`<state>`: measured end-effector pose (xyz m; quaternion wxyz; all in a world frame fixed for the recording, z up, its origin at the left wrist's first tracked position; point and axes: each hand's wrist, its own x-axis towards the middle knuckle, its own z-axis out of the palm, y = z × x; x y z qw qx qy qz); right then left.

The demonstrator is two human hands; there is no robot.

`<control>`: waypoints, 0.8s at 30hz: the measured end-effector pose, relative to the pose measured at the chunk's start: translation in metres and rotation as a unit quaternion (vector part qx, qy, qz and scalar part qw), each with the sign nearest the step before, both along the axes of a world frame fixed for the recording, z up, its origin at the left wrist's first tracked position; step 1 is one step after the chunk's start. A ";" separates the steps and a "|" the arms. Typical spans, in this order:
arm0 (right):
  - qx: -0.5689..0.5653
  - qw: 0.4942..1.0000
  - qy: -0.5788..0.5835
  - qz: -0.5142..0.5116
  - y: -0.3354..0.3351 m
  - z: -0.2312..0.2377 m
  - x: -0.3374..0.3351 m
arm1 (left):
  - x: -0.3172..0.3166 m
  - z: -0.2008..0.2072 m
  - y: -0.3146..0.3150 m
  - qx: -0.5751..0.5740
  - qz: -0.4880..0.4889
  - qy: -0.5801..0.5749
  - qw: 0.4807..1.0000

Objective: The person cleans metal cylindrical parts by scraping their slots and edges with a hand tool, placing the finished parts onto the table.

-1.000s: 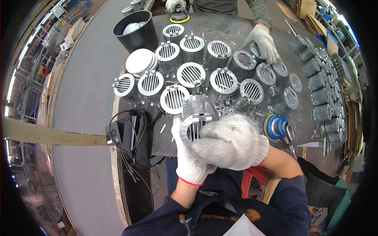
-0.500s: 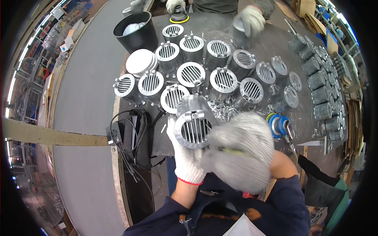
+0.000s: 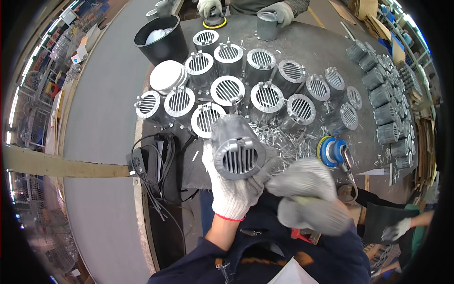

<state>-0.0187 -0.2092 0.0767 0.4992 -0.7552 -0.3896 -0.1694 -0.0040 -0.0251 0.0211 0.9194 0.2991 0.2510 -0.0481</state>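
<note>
While the left hand [image 3: 232,193] is gripping a slotted metal cylinder [image 3: 234,128], the right hand [image 3: 309,198] is showing as a blur

Held cylinder is sitting mid-frame, tilted, grille end facing the wearer. Left fingers are cupping it from below and the sides, opened only to its girth. Right hand is hovering near, toward lower right; cannot tell how far its fingers are opening or whether they are holding anything.

Across the dark tabletop [image 3: 198,176], other slotted cylinders [image 3: 228,90] are standing grille up, upper centre. Metal slivers [image 3: 288,142] are littering the surface right of centre, a blue sander [image 3: 336,152] lying just beside them. Upper left: white discs [image 3: 165,75] are lying stacked below a black bucket [image 3: 163,46]. Left of centre, a black bag [image 3: 169,173] is lying with looped cable. Top: a co-worker's gloved hand [image 3: 283,13] is holding another cylinder [image 3: 267,27]. Far right, more cylinders [image 3: 388,135] are lying piled.
</note>
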 end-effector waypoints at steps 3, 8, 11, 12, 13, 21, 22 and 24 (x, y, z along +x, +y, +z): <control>0.018 0.997 0.056 0.044 -0.035 0.038 -0.006 | -0.004 0.013 0.000 -0.103 -0.016 -0.008 0.995; -0.137 0.876 -0.285 -0.366 -0.051 0.016 -0.007 | -0.005 0.024 -0.001 -0.077 -0.024 -0.049 0.996; -0.144 0.732 -0.404 -0.530 -0.046 -0.008 -0.002 | -0.008 0.029 -0.003 -0.059 -0.039 -0.068 0.995; -0.102 0.766 -0.375 -0.512 -0.044 -0.009 -0.001 | -0.009 0.030 -0.003 -0.054 -0.043 -0.074 0.995; -0.060 0.797 -0.344 -0.492 -0.042 -0.006 -0.001 | -0.009 0.030 -0.004 -0.050 -0.048 -0.079 0.994; 0.079 0.908 -0.192 -0.363 -0.012 0.039 0.008 | -0.005 0.007 0.002 -0.330 -0.044 -0.046 0.942; 0.156 0.930 -0.152 -0.296 -0.008 0.041 0.014 | -0.004 0.005 0.003 -0.365 -0.044 -0.048 0.929; 0.254 0.925 -0.142 -0.246 0.000 0.044 0.027 | -0.004 0.005 0.002 -0.384 -0.044 -0.042 0.921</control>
